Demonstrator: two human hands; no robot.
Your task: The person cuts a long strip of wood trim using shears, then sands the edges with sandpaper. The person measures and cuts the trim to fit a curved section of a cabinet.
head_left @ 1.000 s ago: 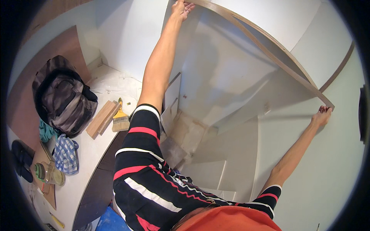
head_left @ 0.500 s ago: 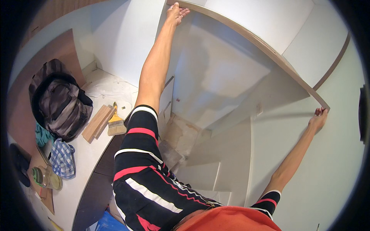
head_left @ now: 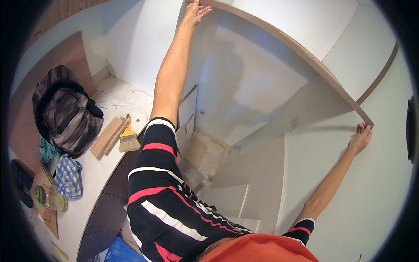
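Both arms are stretched wide, holding up a long white board (head_left: pixel 305 39) with a brown edge that runs from the top of the room down toward the right wall. The left hand (head_left: pixel 195 11) is at the board's far upper end, fingers curled over the brown edge and gripping it. The right hand (head_left: pixel 361 137) is at the lower right corner, fingers folded under the tip and pinching the edge from below. The board sits high, just in front of the white wall (head_left: pixel 248 87) behind it, with its shadow falling there.

Under the board is an open recess where several white panels (head_left: pixel 187 109) lean against one another, around a patch of rough bare floor (head_left: pixel 209 153). More flat white pieces (head_left: pixel 227 198) lie lower down near the person's striped shirt (head_left: pixel 166 205).

Off to the left, well away from both hands, a white worktop (head_left: pixel 87 174) carries loose things: a dark backpack (head_left: pixel 65 113) slumped against a brown panel (head_left: pixel 65 56), a short block of wood (head_left: pixel 107 137) with a wide paintbrush (head_left: pixel 128 137) just beside it, a checked cloth (head_left: pixel 67 177), and a glass jar (head_left: pixel 50 198) near the edge. Thin plastic sheeting (head_left: pixel 122 98) is crumpled at the back corner. Something blue (head_left: pixel 113 251) shows beneath the worktop.
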